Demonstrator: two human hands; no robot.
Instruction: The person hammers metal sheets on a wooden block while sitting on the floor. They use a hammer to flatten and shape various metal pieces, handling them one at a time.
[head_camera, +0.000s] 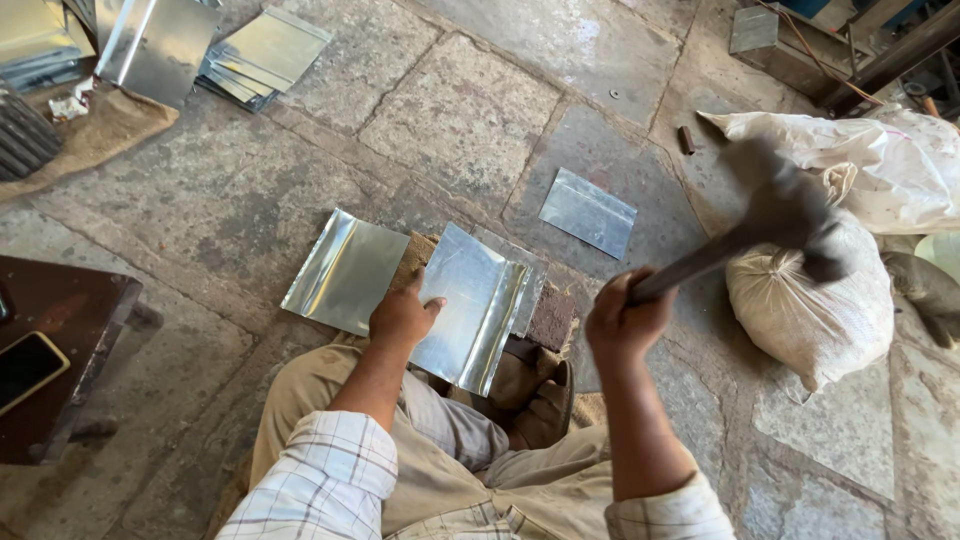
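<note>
Head view: left hand (403, 316) flat on metal sheet (470, 305), right hand (627, 318) clamped on hammer (770, 218).

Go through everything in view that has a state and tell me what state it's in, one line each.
Left hand: pressed flat on the bent sheet.
Right hand: closed around the hammer handle.
Hammer: raised, blurred.
Bent sheet: lying on the block, ridged along its length.
Second sheet: lying beside it, slightly curved.
Small sheet: flat on the floor.
Sack: full, tied.
Phone: screen dark.
</note>
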